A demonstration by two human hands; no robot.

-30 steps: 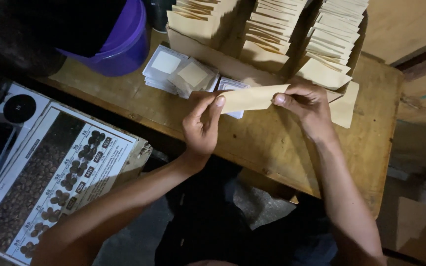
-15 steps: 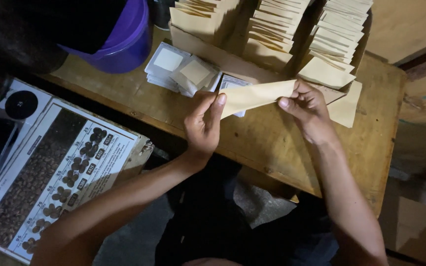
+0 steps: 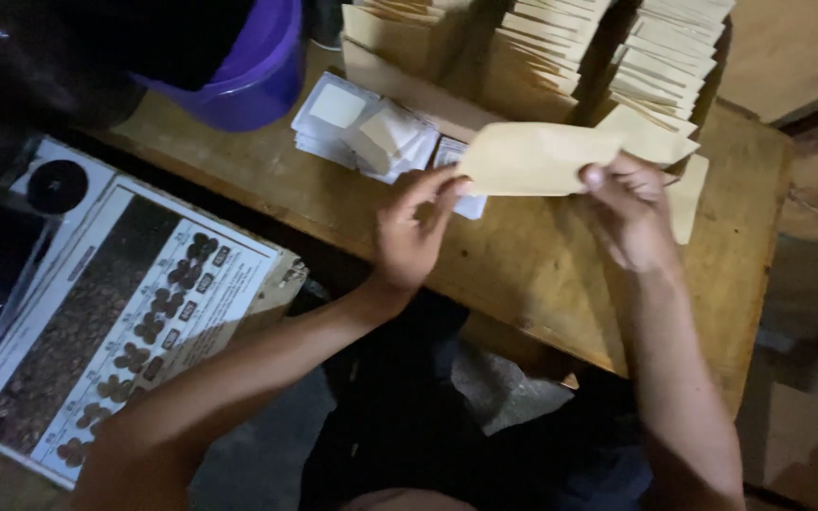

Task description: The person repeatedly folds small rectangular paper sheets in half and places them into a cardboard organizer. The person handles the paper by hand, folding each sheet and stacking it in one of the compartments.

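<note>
Both hands hold one tan paper envelope (image 3: 537, 159) flat above the wooden table (image 3: 523, 274). My left hand (image 3: 412, 232) pinches its left end with thumb and fingertips. My right hand (image 3: 631, 208) grips its right end, thumb on top. Just beyond the envelope stand rows of stacked tan envelopes (image 3: 560, 47). Below its left end lie several small clear packets with white labels (image 3: 362, 128).
A purple plastic bucket (image 3: 248, 66) sits at the table's far left corner. A printed cardboard box with dark pictures (image 3: 115, 312) stands to the left, below the table. More loose envelopes (image 3: 684, 194) lie by my right hand. A wooden board (image 3: 788, 57) is at the top right.
The envelope has been lifted and turned flatter toward the camera. Both hands have shifted slightly with it, still holding its two ends.
</note>
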